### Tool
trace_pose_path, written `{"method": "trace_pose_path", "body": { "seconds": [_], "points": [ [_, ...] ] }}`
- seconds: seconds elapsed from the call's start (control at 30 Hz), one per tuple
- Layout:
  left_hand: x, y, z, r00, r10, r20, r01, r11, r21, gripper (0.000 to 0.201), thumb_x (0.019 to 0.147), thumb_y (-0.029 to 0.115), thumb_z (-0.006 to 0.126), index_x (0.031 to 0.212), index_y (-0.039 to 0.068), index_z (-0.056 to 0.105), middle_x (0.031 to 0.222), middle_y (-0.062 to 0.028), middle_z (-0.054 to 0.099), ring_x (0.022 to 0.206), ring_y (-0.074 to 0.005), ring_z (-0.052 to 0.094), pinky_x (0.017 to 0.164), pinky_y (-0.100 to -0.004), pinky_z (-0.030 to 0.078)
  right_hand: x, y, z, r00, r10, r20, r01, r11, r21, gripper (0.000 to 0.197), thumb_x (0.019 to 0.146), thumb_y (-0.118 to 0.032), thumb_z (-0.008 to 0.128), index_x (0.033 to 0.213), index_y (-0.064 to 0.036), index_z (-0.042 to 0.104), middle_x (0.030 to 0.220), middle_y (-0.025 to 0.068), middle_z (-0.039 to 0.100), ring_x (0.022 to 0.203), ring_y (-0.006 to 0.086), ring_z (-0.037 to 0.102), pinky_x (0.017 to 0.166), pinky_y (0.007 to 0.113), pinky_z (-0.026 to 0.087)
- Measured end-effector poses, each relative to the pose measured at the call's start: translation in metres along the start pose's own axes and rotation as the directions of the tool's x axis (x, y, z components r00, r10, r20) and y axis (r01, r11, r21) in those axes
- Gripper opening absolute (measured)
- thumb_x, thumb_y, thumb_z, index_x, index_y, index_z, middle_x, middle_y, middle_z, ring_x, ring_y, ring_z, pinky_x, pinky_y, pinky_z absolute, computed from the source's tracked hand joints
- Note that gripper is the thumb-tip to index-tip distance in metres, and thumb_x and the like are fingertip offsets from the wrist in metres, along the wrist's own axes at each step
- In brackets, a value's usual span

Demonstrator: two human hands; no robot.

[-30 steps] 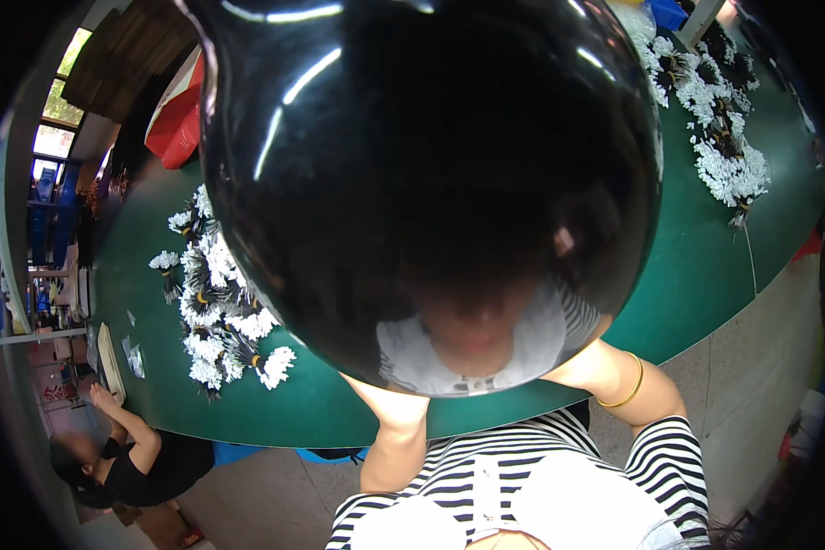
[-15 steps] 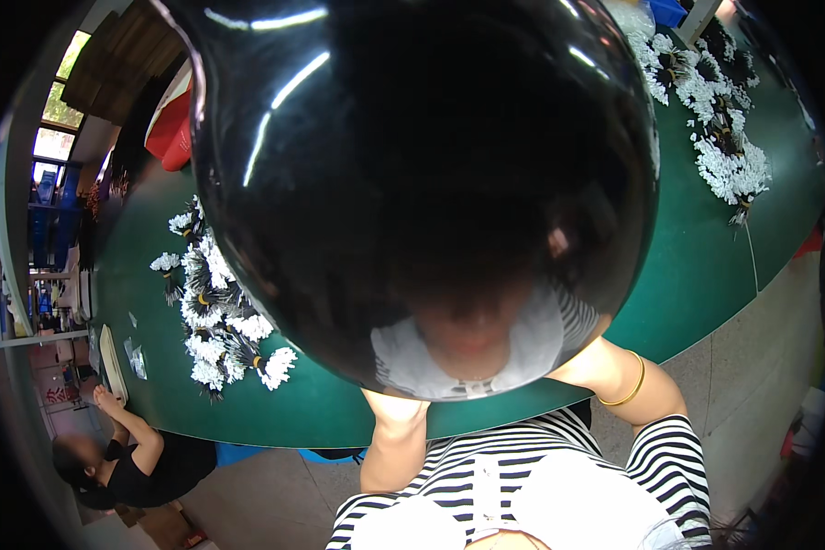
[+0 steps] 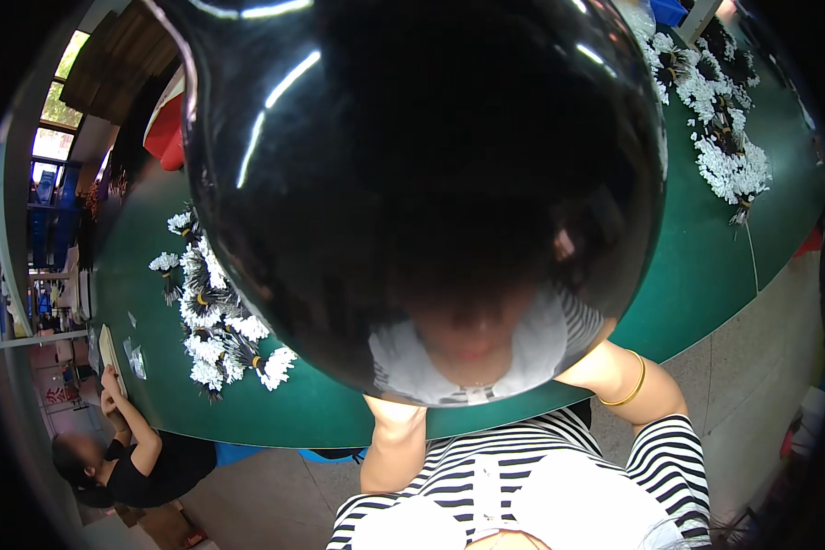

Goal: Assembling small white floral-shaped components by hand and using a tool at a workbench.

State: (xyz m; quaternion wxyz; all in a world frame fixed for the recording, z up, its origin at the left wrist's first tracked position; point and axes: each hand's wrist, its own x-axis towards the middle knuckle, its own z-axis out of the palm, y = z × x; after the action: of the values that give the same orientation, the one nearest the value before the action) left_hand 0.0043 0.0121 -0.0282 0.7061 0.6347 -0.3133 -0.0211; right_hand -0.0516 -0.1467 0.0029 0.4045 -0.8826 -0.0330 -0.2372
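A large, glossy, black rounded thing (image 3: 431, 183) fills the middle of the view, with ceiling lights mirrored on it; I cannot tell its kind. It hides both my hands. My left forearm (image 3: 396, 449) goes up behind its lower edge, and my right forearm (image 3: 628, 380), with a gold bangle (image 3: 634, 380), passes behind its lower right. Whether my fingers touch the black thing does not show. Left of it lie bundles of short black wires with white ends (image 3: 206, 307), some bound with yellow bands.
The green table (image 3: 706, 293) curves round in front of me. More white-ended bundles (image 3: 733, 170) lie at the far right. Something red (image 3: 165, 133) stands at the back left. A person in black (image 3: 147, 463) sits at the table's left end, near small clear bags (image 3: 137, 361).
The black thing looks slightly larger, spreading a little to both sides and downward. The other person's hands have shifted upward. My forearms have hardly moved.
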Motion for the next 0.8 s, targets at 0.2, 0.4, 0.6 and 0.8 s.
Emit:
{"method": "trace_pose_path", "body": {
  "seconds": [0.2, 0.4, 0.6, 0.8],
  "points": [
    [-0.002, 0.004, -0.001, 0.999, 0.041, 0.026, -0.043, 0.993, 0.109, 0.054, 0.075, 0.029, 0.059, 0.102, -0.017, 0.054, 0.106, -0.0217, 0.053, 0.091, -0.0232, 0.057, 0.083, -0.0285, 0.044, -0.003, 0.002, 0.003, 0.996, -0.027, -0.091, 0.033, 0.997, 0.063, 0.015, 0.077, -0.007, 0.056, 0.09, -0.0026, 0.061, 0.086, 0.0105, 0.064, 0.067, 0.0256, 0.06, 0.062, 0.033, 0.048],
    [0.004, 0.012, 0.009, 0.994, 0.106, 0.031, -0.111, 0.961, 0.253, 0.029, 0.077, 0.0, 0.045, 0.098, -0.016, 0.056, 0.09, -0.0175, 0.054, 0.071, -0.0183, 0.054, 0.068, -0.025, 0.045, -0.001, -0.001, 0.0, 0.999, 0.04, -0.035, -0.037, 0.996, 0.075, 0.014, 0.078, -0.008, 0.055, 0.09, -0.0028, 0.062, 0.085, 0.0101, 0.064, 0.067, 0.0248, 0.059, 0.063, 0.032, 0.047],
    [-0.001, 0.006, 0.005, 0.995, -0.074, -0.074, 0.088, 0.971, 0.221, 0.037, 0.08, 0.015, 0.051, 0.1, -0.016, 0.055, 0.1, -0.0204, 0.054, 0.077, -0.0211, 0.057, 0.072, -0.0251, 0.046, -0.001, 0.002, -0.002, 0.996, -0.05, -0.072, 0.052, 0.998, 0.03, 0.015, 0.077, -0.008, 0.056, 0.089, -0.0029, 0.061, 0.083, 0.0094, 0.063, 0.065, 0.0237, 0.058, 0.061, 0.032, 0.046],
    [-0.004, 0.001, 0.003, 0.998, -0.035, -0.052, 0.034, 0.999, -0.025, 0.047, 0.079, 0.026, 0.055, 0.101, -0.015, 0.055, 0.105, -0.0218, 0.055, 0.091, -0.0241, 0.058, 0.08, -0.0284, 0.047, -0.004, 0.004, 0.001, 0.998, -0.005, -0.067, 0.007, 0.999, 0.037, 0.015, 0.075, -0.008, 0.056, 0.089, -0.0033, 0.061, 0.084, 0.0093, 0.063, 0.065, 0.0234, 0.058, 0.061, 0.032, 0.047]
  ]
}}
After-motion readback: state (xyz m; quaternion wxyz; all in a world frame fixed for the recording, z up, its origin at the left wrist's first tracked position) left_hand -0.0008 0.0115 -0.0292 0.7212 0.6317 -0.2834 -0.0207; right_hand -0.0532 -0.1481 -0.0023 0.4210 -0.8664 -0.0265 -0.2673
